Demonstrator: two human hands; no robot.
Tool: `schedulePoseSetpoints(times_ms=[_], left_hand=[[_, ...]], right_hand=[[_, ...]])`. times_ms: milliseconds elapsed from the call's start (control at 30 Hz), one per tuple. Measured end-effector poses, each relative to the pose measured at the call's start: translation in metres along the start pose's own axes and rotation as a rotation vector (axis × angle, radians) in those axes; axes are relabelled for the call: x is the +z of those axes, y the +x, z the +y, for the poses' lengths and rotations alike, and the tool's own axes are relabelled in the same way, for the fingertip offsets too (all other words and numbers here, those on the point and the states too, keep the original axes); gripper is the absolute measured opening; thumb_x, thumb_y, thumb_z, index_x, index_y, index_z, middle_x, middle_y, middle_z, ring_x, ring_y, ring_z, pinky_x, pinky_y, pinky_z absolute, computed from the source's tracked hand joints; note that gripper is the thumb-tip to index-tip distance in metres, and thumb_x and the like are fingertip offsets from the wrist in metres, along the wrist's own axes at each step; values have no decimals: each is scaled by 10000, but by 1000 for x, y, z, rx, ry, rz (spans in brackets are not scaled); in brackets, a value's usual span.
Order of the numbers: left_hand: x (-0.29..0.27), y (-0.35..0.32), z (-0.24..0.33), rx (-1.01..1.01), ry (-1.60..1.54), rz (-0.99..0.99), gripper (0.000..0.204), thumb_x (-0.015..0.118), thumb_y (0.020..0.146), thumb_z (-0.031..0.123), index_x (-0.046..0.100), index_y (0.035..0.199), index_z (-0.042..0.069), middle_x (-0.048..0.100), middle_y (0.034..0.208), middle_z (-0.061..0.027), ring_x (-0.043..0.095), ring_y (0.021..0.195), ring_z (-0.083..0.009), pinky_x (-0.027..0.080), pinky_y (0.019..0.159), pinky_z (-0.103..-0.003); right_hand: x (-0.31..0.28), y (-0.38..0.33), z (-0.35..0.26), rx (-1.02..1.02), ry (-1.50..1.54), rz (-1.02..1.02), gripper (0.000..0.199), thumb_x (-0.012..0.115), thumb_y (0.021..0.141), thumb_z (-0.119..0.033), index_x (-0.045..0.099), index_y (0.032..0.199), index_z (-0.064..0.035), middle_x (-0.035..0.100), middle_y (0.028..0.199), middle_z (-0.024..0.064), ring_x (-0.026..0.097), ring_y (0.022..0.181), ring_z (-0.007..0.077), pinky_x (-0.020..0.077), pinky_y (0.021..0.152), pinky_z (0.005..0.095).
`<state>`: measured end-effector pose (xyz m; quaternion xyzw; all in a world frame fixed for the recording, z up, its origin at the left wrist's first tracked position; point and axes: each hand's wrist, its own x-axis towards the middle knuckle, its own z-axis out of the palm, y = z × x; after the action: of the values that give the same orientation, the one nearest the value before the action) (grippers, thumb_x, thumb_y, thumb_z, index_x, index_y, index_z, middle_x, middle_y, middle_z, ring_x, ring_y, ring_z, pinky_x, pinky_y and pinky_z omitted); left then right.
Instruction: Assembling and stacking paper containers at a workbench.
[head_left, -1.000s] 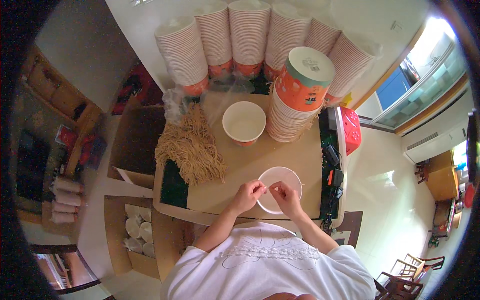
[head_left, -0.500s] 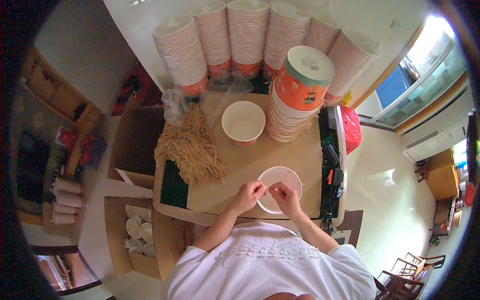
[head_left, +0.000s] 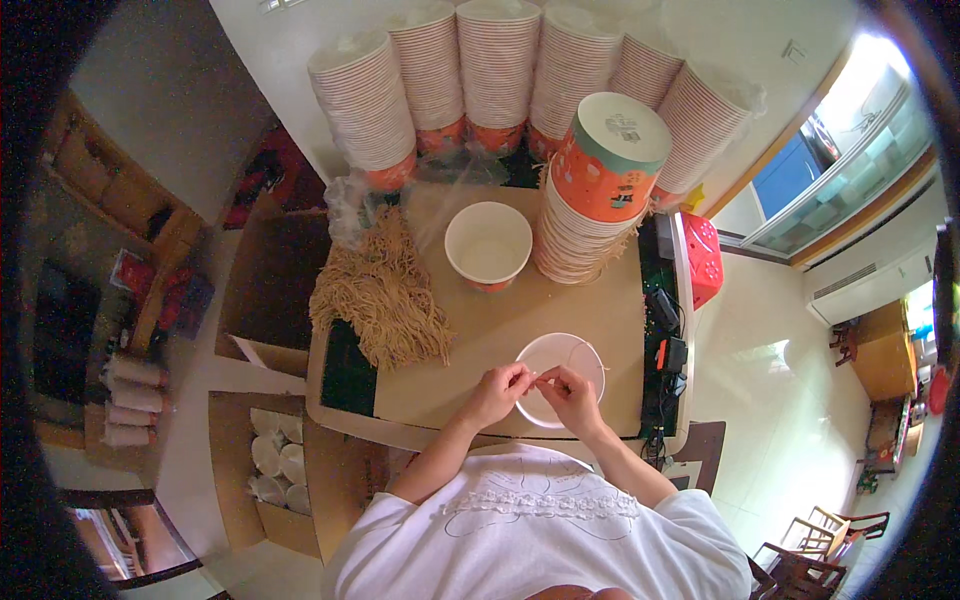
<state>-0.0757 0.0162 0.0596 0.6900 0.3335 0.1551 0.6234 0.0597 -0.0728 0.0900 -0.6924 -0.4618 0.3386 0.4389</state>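
Observation:
Over the near edge of the table, my left hand (head_left: pixel 500 394) and my right hand (head_left: pixel 570 397) are pinched closed, fingertips almost meeting. They appear to work a thin tan string (head_left: pixel 578 350), one loop of which curves above the right hand; its ends are too fine to follow. Beneath the hands is a white paper bucket (head_left: pixel 540 352), its inside facing up. Farther off stands another open paper bucket (head_left: pixel 488 243), upright. A heap of tan strings (head_left: pixel 385 300) lies to the left of it.
Right of the open bucket, a stack of paper buckets (head_left: pixel 580 240) with strings hanging off it carries an upturned orange bucket (head_left: pixel 610 170). Tall wrapped bucket stacks (head_left: pixel 497 70) line the wall. Cardboard boxes (head_left: pixel 270 290) flank the table's left; a red basket (head_left: pixel 703 260) is at right.
My fingertips have come slightly closer together above the bucket. The view has shifted a little; the buckets and the heap of strings stay in place.

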Motion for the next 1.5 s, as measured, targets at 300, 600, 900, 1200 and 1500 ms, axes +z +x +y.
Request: schedulePoseSetpoints(times_ms=[300,600,900,1200,1500], left_hand=[[2,0,-3,69,-34,50,184,513,856,163,550,776,1,523,608,-10,453,567,-66,375,514,-238],[-1,-3,5,62,-3,34,182,514,849,154,555,761,0,513,610,4,448,582,-63,385,525,-241],[0,-4,2,47,8,56,319,464,876,204,475,620,14,438,531,20,402,545,-61,351,491,-255],[0,3,-14,51,-119,235,269,485,865,192,513,673,6,468,531,-19,425,508,-77,364,479,-258],[2,3,-41,17,103,267,214,644,759,139,553,907,14,612,793,-100,597,715,-162,475,637,-293]], right_hand=[[2,-1,7,-19,-14,6,82,639,780,-115,594,819,-59,368,494,-33,325,472,39,272,413,231],[3,-2,10,26,-13,6,69,625,787,-109,596,826,-60,365,499,-32,325,477,43,273,417,233],[6,-2,8,-3,4,-3,70,616,792,-99,593,838,-53,395,507,-28,342,492,36,293,428,225],[1,6,10,-27,39,54,69,619,786,-95,603,841,-57,421,526,-31,373,500,37,319,444,230],[14,14,54,30,117,19,55,622,758,-73,600,781,-29,594,686,47,556,635,103,454,575,254]])
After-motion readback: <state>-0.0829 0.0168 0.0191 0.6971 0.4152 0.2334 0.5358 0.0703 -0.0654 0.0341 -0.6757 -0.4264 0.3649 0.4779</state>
